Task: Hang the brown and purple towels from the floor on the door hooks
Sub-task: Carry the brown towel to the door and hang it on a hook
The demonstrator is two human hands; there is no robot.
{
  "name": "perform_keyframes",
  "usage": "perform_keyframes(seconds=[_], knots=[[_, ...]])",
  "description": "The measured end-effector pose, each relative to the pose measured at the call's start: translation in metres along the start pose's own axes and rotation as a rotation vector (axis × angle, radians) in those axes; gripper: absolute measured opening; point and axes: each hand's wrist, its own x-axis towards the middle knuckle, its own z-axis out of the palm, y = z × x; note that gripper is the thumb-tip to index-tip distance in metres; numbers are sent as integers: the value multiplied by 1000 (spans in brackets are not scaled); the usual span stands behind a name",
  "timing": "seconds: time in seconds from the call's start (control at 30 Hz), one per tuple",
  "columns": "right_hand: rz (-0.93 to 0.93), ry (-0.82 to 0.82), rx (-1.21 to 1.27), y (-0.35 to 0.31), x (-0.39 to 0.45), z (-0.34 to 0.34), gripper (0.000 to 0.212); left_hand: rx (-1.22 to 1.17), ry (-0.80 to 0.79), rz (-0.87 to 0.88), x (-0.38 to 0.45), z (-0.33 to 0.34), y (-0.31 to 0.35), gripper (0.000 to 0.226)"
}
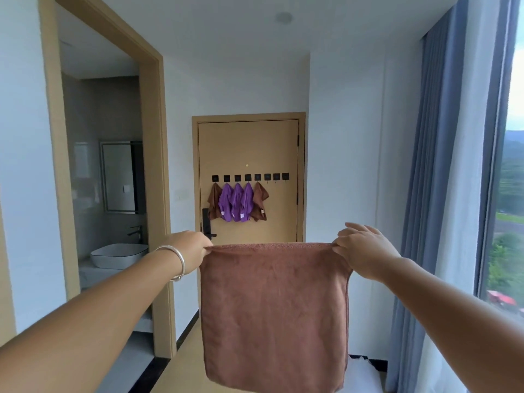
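Head view only. Brown towel [276,310] is held up at 6 o'clock, stretched flat by its top edge and hanging free below. Left hand [188,249] pinches the top-left corner, fingers curled tight on the fabric; silver bangle [177,262] on that wrist. Right hand [361,246] pinches the top-right corner with thumb and fingertips, the other fingers loosely spread above. My read: spread like this to open the cloth out and find an edge or loop for hooking.

Door [249,148] sits dead centre, well apart from the hands. Row of eight black hooks [251,177] runs across it. The five from the left are taken: brown, three purple towels [236,202], brown. The three at the 3 o'clock end, empty hooks [276,177], are bare, so the held towel likely goes on the next free one.

Bathroom doorway [105,165] at 9 o'clock, washbasin [119,255] inside. Blue curtain [442,165] and window at 3 o'clock. Floor is mostly hidden behind the towel; can't tell what's left down there.
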Motion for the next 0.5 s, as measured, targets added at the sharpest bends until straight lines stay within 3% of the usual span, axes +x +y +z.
perform_keyframes(seconds=[0.5], knots=[[86, 36, -16, 25, 211, 120, 34, -14, -11, 50, 231, 107, -54, 31]])
